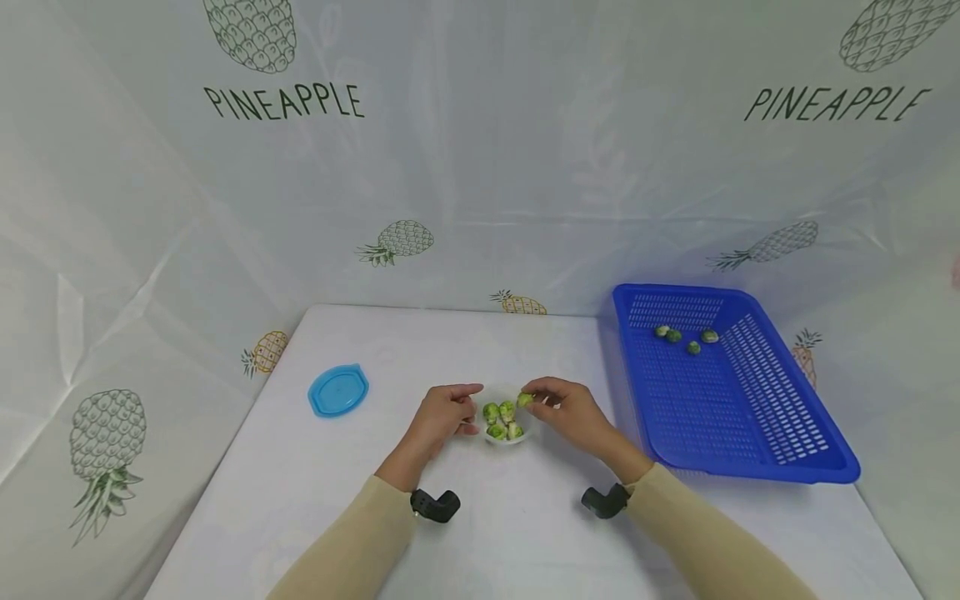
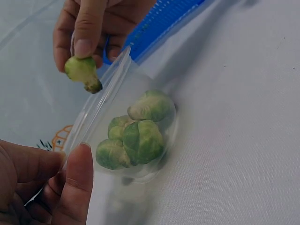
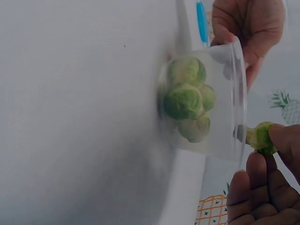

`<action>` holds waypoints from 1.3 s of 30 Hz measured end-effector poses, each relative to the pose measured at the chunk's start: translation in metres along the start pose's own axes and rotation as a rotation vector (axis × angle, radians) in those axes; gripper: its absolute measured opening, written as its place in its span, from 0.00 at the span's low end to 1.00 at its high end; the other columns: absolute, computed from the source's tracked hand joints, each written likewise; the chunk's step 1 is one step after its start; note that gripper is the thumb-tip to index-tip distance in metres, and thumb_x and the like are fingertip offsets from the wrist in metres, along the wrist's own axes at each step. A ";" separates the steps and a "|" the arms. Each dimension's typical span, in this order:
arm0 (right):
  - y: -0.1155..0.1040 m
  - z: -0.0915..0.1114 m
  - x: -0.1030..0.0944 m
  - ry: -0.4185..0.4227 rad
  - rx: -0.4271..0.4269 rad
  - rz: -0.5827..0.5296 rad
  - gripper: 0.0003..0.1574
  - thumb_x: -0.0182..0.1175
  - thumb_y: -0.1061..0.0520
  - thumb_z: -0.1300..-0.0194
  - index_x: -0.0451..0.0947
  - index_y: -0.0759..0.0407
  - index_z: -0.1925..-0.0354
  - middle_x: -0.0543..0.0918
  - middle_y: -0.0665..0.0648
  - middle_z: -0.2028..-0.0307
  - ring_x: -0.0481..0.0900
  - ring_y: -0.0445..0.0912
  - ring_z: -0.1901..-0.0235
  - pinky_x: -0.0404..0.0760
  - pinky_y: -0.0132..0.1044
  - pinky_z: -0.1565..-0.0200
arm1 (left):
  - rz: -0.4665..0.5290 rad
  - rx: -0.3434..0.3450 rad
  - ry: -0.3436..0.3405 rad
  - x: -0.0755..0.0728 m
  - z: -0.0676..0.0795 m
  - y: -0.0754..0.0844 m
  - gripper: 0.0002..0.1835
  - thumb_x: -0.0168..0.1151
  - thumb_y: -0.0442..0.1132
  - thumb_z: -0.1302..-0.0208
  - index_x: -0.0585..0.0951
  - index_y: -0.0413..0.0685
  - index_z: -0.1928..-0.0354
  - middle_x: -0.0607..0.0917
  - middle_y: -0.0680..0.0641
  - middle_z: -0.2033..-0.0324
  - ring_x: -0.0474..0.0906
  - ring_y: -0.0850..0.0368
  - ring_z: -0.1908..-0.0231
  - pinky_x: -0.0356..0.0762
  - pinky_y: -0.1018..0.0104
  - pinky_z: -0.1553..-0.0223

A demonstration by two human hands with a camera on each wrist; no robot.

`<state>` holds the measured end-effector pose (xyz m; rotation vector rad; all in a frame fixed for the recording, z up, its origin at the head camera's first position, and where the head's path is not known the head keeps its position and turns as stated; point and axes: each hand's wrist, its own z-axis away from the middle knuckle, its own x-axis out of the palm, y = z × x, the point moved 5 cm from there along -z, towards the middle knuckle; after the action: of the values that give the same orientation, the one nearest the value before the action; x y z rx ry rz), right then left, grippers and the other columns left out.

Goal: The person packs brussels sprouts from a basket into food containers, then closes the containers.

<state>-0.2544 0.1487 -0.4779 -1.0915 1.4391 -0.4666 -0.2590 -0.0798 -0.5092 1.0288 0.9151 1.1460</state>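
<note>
A clear round plastic container [image 1: 504, 440] stands on the white table with several green Brussels sprouts [image 2: 143, 140] inside. My left hand [image 1: 444, 414] is at its left side, thumb and fingers holding it by the rim, as the left wrist view [image 2: 51, 183] shows of this hand. Between thumb and fingers, my right hand [image 1: 567, 408] pinches one more Brussels sprout [image 3: 260, 137] at the right side of the container's rim. Its brownish stem end points toward the opening in the right wrist view. The container's walls are see-through, so the sprouts show through them.
To the right stands a large blue plastic basket [image 1: 647, 417] with several Brussels sprouts [image 1: 693, 348] near its far end. A light blue lid [image 1: 338, 391] lies on the table at left. Behind hangs a white sheet printed with pineapples [image 1: 405, 238].
</note>
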 end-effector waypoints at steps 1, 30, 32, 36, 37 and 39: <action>0.000 0.000 0.001 -0.006 0.001 0.008 0.14 0.72 0.62 0.33 0.88 0.56 0.49 0.90 0.52 0.59 0.82 0.42 0.61 0.84 0.32 0.59 | 0.000 0.000 0.002 0.000 0.000 0.000 0.23 0.57 0.27 0.27 0.80 0.38 0.32 0.76 0.46 0.63 0.78 0.59 0.74 0.89 0.68 0.68; 0.006 0.000 0.010 -0.040 -0.023 -0.029 0.16 0.70 0.65 0.33 0.86 0.62 0.47 0.86 0.60 0.49 0.81 0.48 0.54 0.84 0.35 0.54 | 0.017 -0.003 0.002 0.002 0.001 0.001 0.23 0.57 0.27 0.27 0.80 0.38 0.32 0.76 0.47 0.63 0.78 0.58 0.73 0.90 0.66 0.67; 0.006 -0.001 0.010 -0.038 -0.025 -0.032 0.16 0.70 0.65 0.33 0.86 0.62 0.46 0.86 0.62 0.49 0.82 0.48 0.55 0.84 0.36 0.55 | 0.016 -0.004 0.003 0.002 0.001 0.001 0.23 0.57 0.27 0.27 0.80 0.38 0.32 0.77 0.46 0.63 0.78 0.58 0.73 0.89 0.67 0.67; 0.008 -0.001 0.010 -0.034 -0.022 -0.030 0.17 0.70 0.65 0.33 0.86 0.61 0.46 0.86 0.63 0.50 0.82 0.49 0.55 0.84 0.35 0.55 | 0.018 -0.005 0.001 0.002 0.000 0.000 0.23 0.57 0.26 0.27 0.80 0.37 0.32 0.76 0.47 0.63 0.78 0.59 0.73 0.89 0.67 0.68; 0.008 -0.001 0.010 -0.034 -0.021 -0.031 0.17 0.70 0.66 0.33 0.86 0.61 0.46 0.86 0.63 0.50 0.82 0.49 0.54 0.84 0.35 0.55 | 0.019 -0.004 0.000 0.002 -0.001 0.000 0.23 0.57 0.26 0.27 0.80 0.37 0.32 0.76 0.47 0.63 0.78 0.59 0.73 0.89 0.68 0.68; 0.008 -0.001 0.010 -0.034 -0.020 -0.031 0.18 0.70 0.66 0.33 0.86 0.61 0.45 0.86 0.63 0.50 0.82 0.49 0.54 0.84 0.35 0.54 | 0.021 -0.004 0.000 0.002 -0.001 -0.001 0.23 0.57 0.26 0.28 0.80 0.37 0.32 0.76 0.47 0.63 0.78 0.59 0.73 0.89 0.68 0.68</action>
<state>-0.2563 0.1439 -0.4894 -1.1337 1.4018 -0.4543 -0.2593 -0.0782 -0.5104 1.0381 0.9033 1.1649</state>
